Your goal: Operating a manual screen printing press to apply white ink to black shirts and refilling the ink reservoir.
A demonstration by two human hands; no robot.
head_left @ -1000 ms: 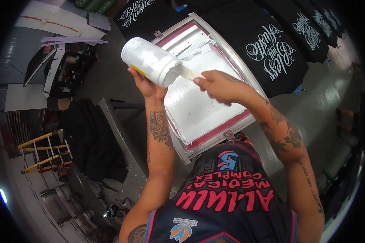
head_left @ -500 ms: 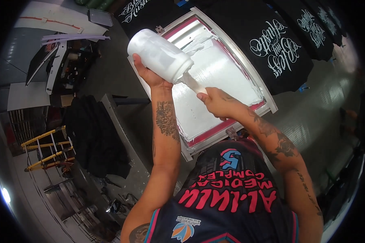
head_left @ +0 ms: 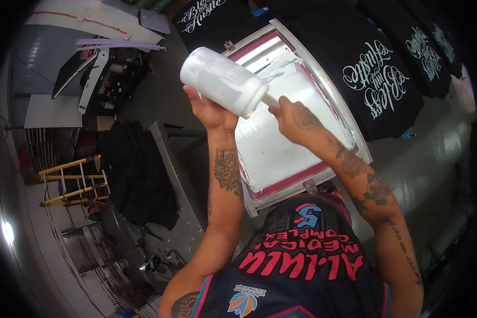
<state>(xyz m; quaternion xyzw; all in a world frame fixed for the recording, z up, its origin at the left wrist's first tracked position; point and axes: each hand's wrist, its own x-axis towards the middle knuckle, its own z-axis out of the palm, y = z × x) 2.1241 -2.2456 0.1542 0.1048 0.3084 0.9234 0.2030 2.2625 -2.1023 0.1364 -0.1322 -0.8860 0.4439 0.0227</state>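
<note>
A white plastic jar (head_left: 222, 79) lies tilted in the air, its mouth pointing right and down. My left hand (head_left: 213, 112) is wrapped under and around it. My right hand (head_left: 298, 119) is closed on the handle of a pale spatula (head_left: 270, 99), whose other end is inside the jar's mouth. White ink smears the rim of the jar. Below both hands is a screen printing frame (head_left: 331, 82) with pinkish-red margins. White ink (head_left: 281, 153) is spread over its mesh, with a thicker streak toward the far end.
Black shirts (head_left: 373, 79) with white lettering lie on boards to the right and at the far side. Dark cloth (head_left: 138, 175) is heaped beside a grey table edge (head_left: 177, 175) on the left. A yellow ladder (head_left: 71, 180) and equipment (head_left: 111, 74) stand farther left.
The view has shifted, so the scene sits lower and further right. The spatula has gone deeper into the jar, with my right hand now closer to the jar's mouth.
</note>
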